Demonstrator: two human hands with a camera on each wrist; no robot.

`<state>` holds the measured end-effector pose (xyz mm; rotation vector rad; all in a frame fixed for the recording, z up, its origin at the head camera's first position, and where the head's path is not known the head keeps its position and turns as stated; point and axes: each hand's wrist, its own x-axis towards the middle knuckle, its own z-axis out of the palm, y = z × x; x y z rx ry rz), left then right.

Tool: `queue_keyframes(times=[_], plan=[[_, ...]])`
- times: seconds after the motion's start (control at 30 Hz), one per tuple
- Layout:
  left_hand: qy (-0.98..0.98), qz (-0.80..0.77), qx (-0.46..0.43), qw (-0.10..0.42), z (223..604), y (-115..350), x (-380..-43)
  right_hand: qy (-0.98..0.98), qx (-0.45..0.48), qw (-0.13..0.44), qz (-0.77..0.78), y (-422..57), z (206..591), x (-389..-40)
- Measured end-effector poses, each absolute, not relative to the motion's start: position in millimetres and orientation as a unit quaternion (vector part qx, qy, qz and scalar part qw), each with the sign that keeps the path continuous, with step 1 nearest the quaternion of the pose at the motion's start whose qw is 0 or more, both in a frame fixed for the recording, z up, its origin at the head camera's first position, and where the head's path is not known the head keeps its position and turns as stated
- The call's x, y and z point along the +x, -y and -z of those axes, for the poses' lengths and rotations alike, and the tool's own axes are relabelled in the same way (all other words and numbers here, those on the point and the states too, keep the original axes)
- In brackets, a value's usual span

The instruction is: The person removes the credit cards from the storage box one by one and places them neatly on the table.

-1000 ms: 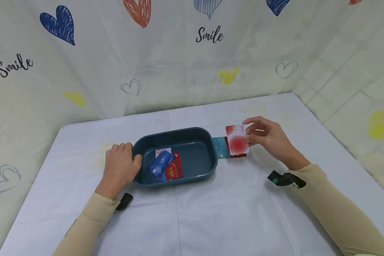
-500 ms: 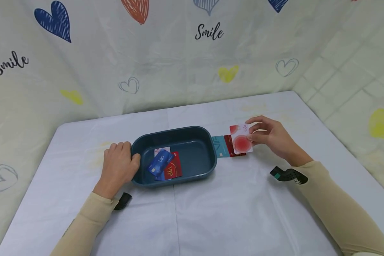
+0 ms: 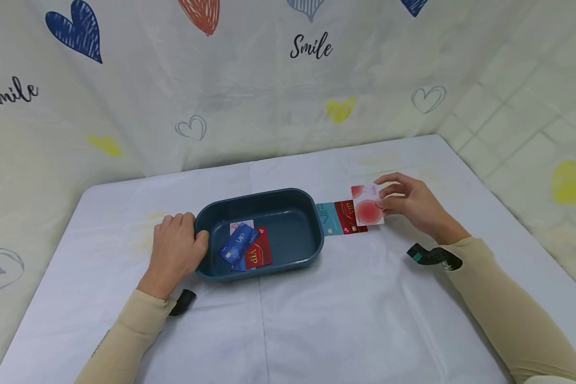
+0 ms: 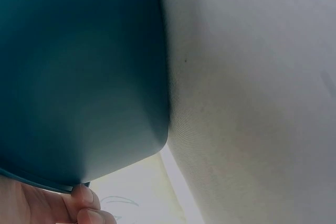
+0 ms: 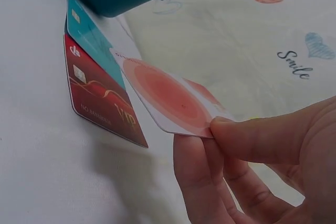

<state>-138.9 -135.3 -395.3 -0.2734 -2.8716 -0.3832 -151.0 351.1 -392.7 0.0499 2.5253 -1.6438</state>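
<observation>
My right hand pinches a white-and-pink card by its right edge, thumb on the printed face. That card overlaps a red VIP card in the head view; the right wrist view shows it raised above the red one. A teal card lies partly over the red card, against the right end of a dark blue-green tray. At the tray's left end, my left hand grips the rim, thumb on the near side. The left wrist view shows fingertips at the rim.
Inside the tray, toward its left side, lie a blue VIP card, a red VIP card and a whitish card, overlapping. A white cloth covers the table. A curtain printed with hearts hangs behind it.
My right hand has moved right with the white-and-pink card, and more of the red card beneath shows. The left hand keeps its grip on the tray. The head view has shifted slightly.
</observation>
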Motion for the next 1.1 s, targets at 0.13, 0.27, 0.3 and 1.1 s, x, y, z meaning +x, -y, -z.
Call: queue_keyframes(times=[0.13, 0.27, 0.3, 1.1], plan=[[0.98, 0.132, -0.094, 0.115, 395, 135, -139, -0.841, 0.027, 0.069, 0.536, -354, 394, -152], [0.981, 0.132, -0.093, 0.112, 395, 135, -139, -0.841, 0.035, 0.073, 0.535, -357, 397, -153], [0.981, 0.132, -0.092, 0.11, 394, 135, -138, -0.841, 0.038, 0.074, 0.535, -358, 398, -154], [0.982, 0.13, -0.091, 0.105, 395, 135, -139, -0.871, 0.08, 0.09, 0.475, -375, 410, -158]])
